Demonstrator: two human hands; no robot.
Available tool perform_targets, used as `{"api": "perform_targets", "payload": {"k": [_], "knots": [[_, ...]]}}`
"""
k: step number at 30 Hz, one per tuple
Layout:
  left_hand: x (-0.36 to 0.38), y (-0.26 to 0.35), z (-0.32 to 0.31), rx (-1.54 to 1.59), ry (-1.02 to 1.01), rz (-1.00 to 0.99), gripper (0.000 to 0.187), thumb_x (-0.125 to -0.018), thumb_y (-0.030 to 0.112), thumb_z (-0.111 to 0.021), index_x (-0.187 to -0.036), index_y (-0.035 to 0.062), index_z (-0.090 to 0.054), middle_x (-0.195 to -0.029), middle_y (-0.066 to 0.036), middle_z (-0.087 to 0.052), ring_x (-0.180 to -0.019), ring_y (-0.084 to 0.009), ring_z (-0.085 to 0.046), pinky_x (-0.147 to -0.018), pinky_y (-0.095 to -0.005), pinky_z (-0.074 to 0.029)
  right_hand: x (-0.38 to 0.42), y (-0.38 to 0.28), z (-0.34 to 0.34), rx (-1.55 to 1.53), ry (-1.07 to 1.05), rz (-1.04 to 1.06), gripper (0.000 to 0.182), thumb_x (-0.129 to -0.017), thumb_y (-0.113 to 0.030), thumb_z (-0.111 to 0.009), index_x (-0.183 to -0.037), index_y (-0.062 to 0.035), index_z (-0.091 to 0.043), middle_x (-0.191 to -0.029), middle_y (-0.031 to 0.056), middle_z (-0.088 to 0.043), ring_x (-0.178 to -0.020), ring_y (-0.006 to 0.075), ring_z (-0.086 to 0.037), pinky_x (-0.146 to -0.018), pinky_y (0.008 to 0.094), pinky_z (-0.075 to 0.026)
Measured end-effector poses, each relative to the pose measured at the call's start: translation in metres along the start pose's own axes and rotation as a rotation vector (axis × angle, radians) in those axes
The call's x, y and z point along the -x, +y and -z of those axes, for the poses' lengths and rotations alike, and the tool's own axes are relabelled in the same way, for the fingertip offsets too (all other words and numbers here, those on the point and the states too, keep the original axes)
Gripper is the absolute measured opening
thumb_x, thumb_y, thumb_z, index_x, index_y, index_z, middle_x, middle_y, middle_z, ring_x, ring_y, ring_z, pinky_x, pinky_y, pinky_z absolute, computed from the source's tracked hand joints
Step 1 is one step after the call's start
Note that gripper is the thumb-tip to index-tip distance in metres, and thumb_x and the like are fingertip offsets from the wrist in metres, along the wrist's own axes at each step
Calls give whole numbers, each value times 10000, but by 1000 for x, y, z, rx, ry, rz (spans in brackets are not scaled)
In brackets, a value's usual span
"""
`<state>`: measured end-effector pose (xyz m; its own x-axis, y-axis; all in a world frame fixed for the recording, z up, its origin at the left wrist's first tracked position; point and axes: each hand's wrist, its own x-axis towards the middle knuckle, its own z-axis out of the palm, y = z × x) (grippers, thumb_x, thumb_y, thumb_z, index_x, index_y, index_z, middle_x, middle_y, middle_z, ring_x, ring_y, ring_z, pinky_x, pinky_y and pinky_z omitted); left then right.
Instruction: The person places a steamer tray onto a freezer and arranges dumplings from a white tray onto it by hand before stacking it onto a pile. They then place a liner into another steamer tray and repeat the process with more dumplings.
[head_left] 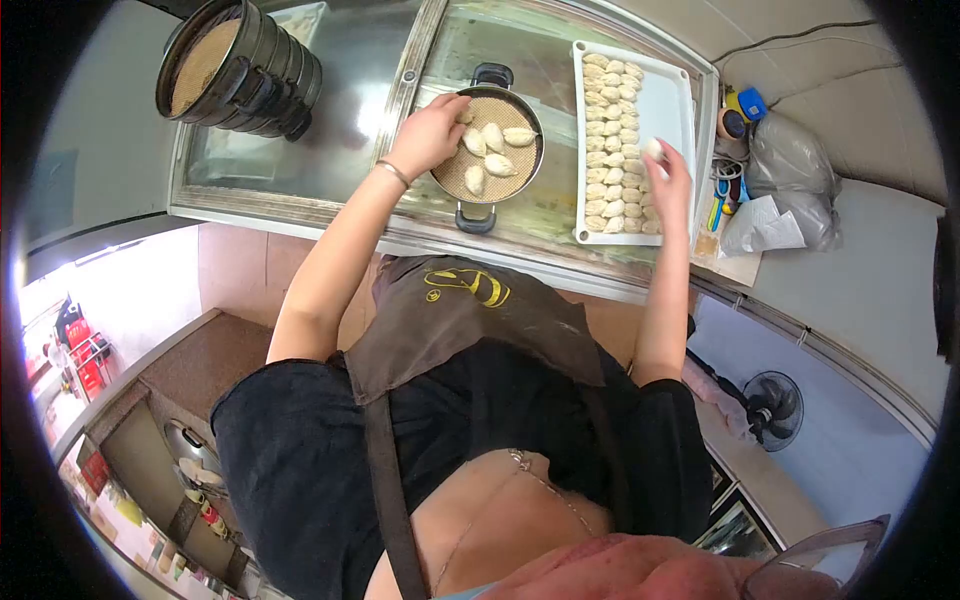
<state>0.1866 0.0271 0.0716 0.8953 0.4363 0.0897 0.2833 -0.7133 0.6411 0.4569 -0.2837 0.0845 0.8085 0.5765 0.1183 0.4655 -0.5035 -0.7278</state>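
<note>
My left hand (430, 132) reaches over the left rim of a round steamer pan (508, 180) with black handles, its fingertips closed around a dumpling at the upper left of the pan. Several pale dumplings (498, 165) lie on the pan's tan perforated liner. On the right, my right hand (667, 178) is raised over a white tray (665, 100), pinching one white dumpling (653, 149) between its fingertips. Rows of dumplings (595, 130) fill the left part of that tray.
Stacked dark steamer pans (240, 80) stand at the upper left of the glass counter (450, 40). Right of the tray are plastic bags (790, 160), a blue-capped yellow container (750, 104) and small tools. A metal-edged counter rim (290, 225) runs before my body.
</note>
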Motion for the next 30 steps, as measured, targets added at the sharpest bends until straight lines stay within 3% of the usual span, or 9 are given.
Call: {"api": "perform_targets", "payload": {"k": [2, 6, 10, 13, 14, 19, 23, 25, 30], "knots": [[-8, 8, 1, -87, -33, 70, 333, -868, 104, -599, -1197, 52, -610, -1222, -135, -618, -989, -351, -642, -852, -396, -530, -13, -65, -35, -85, -207, 84, 439, -856, -169, -716, -1278, -99, -616, -1135, 105, -681, -1009, 177, -649, -898, 320, -503], [-13, 5, 0, -21, -41, 15, 179, -819, 55, -600, -991, 38, -646, -1064, -130, -668, -945, -360, -639, -811, -416, -525, -39, -137, -106, 150, -424, 451, 310, -812, -197, -700, -1099, -89, -653, -1038, 119, -691, -1038, 303, -621, -953, 416, -436], [-11, 8, 5, -19, -20, 1, 197, -783, 21, -601, -976, 40, -637, -1007, -132, -673, -907, -376, -637, -792, -432, -520, -54, -148, -160, 407, -579, 693, 247, -832, -140, -594, -1057, -134, -694, -1018, 45, -691, -1121, 254, -552, -965, 427, -390], [-7, 15, 12, 48, -11, 20, 335, -789, 32, -616, -1124, 44, -627, -1115, -169, -654, -1016, -367, -626, -851, -414, -527, -57, -156, -167, 577, -665, 741, 264, -831, -119, -572, -1058, -153, -703, -1011, 36, -693, -1107, 251, -555, -949, 418, -390], [-5, 12, 15, 86, 10, -30, 386, -802, 32, -627, -1187, 30, -607, -1187, -175, -632, -1067, -352, -622, -862, -399, -534, -59, -158, -166, 550, -756, 654, 301, -841, -111, -553, -1087, -185, -709, -1083, 26, -696, -1175, 275, -532, -1013, 457, -361], [27, 16, 49, 644, 325, 241, 335, -903, 85, -653, -1228, 40, -588, -1154, -63, -627, -924, -121, -629, -761, -270, -546, -53, -141, -171, 434, -710, 670, 400, -832, -69, -556, -1186, -208, -681, -1276, -5, -646, -1370, 310, -406, -1153, 567, -189], [55, 8, 103, 978, 972, 309, 336, -951, 154, -631, -1239, 35, -505, -1067, -94, -610, -887, -145, -631, -695, -262, -534, -48, -136, -164, 129, -617, 526, 369, -889, -63, -536, -1224, -173, -646, -1266, 34, -643, -1342, 317, -437, -1132, 542, -263], [57, 12, 143, 1126, 1200, 426, 331, -959, 213, -628, -1222, 50, -509, -1068, -113, -609, -904, -177, -636, -725, -292, -540, -50, -145, -152, 4, -537, 563, 324, -911, -78, -543, -1222, -96, -632, -1236, 121, -641, -1257, 341, -511, -1073, 433, -362], [48, -26, 203, 1587, 1038, 418, 266, -963, 238, -622, -1149, 66, -542, -1052, -118, -608, -954, -230, -632, -800, -363, -550, -43, -166, -135, -176, -607, 464, 314, -912, -124, -570, -1216, -62, -621, -1219, 164, -633, -1207, 349, -538, -1002, 399, -433]]}}
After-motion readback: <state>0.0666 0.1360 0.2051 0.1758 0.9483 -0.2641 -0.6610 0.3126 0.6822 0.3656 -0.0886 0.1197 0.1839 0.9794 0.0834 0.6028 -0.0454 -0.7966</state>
